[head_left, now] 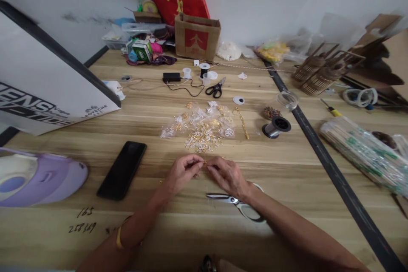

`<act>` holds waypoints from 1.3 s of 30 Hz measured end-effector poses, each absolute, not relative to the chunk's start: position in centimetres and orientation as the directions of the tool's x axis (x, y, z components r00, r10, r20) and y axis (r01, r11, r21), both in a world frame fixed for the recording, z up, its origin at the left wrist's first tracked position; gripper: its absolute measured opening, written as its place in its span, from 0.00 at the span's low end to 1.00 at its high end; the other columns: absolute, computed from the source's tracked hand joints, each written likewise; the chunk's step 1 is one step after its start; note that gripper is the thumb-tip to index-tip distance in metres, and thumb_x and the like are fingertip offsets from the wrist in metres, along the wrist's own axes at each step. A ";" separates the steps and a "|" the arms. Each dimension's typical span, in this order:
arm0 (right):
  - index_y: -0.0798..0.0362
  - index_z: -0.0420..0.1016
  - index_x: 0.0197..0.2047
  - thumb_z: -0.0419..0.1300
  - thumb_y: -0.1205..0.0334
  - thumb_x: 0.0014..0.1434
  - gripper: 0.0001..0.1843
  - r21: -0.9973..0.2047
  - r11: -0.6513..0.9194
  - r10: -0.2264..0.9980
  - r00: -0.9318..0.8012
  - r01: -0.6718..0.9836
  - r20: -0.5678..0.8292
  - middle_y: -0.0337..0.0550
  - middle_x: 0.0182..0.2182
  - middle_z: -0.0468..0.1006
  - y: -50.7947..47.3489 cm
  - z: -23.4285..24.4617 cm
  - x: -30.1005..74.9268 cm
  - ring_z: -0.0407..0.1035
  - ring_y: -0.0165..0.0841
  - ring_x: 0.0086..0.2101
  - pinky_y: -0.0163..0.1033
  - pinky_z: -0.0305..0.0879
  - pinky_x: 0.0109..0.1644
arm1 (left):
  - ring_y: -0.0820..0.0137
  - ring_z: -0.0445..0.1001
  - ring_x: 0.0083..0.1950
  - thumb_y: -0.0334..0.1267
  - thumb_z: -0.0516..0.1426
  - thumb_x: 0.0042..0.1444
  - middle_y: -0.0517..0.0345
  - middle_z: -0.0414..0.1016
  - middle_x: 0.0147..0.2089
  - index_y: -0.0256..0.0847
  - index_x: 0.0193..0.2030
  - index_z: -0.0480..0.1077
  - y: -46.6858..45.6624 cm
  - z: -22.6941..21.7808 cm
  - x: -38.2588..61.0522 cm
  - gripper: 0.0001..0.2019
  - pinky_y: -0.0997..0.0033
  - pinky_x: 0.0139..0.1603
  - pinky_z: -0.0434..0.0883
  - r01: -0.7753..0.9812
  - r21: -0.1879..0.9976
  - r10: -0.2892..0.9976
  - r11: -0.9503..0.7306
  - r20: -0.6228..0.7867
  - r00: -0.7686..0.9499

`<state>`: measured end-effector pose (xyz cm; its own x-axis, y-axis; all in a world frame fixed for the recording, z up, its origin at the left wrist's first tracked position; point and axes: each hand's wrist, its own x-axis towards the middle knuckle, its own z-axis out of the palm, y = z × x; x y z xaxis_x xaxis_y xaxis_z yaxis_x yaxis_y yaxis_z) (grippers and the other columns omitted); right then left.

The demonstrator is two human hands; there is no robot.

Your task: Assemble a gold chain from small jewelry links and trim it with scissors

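My left hand [185, 173] and my right hand [228, 175] meet over the middle of the table, fingertips pinched. Between them is a small gold-coloured piece [205, 162], too tiny to tell its kind; a bit of it hangs by the left fingers. Just beyond lies a heap of gold and silver beads or findings [202, 137], with small clear plastic bags [197, 115] behind it. Under my right wrist are white-handled scissors [245, 209], partly hidden by the forearm. A gold chain [242, 123] lies to the right of the heap.
A black phone [122, 171] and a purple visor [57, 176] lie at left. On the right stand a wire spool [276, 127] and a dish of dark beads [272, 112]. Black scissors [216, 88] lie farther back, before a paper bag [197, 37]. Wrapped sticks [360, 151] lie far right.
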<state>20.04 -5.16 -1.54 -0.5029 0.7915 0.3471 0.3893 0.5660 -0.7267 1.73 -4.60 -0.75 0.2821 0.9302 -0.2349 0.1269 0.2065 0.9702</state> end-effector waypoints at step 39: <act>0.57 0.68 0.33 0.60 0.52 0.56 0.15 -0.967 -0.202 0.852 -0.514 -0.155 -0.096 0.37 0.24 0.72 -3.9 -1.1 19.7 0.64 0.23 0.20 0.30 0.64 0.24 | 0.72 0.71 0.32 0.35 0.58 0.52 0.57 0.74 0.29 0.35 0.31 0.72 -4.5 -0.3 1.2 0.05 0.75 0.36 0.68 0.259 0.966 0.963 -0.029 -0.042 0.265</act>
<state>19.67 -3.94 -1.14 -0.5139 0.8525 -0.0955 -0.1546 -0.2016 -0.9672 1.21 -4.55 -0.28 0.2654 0.9632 -0.0419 0.2587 -0.0293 0.9655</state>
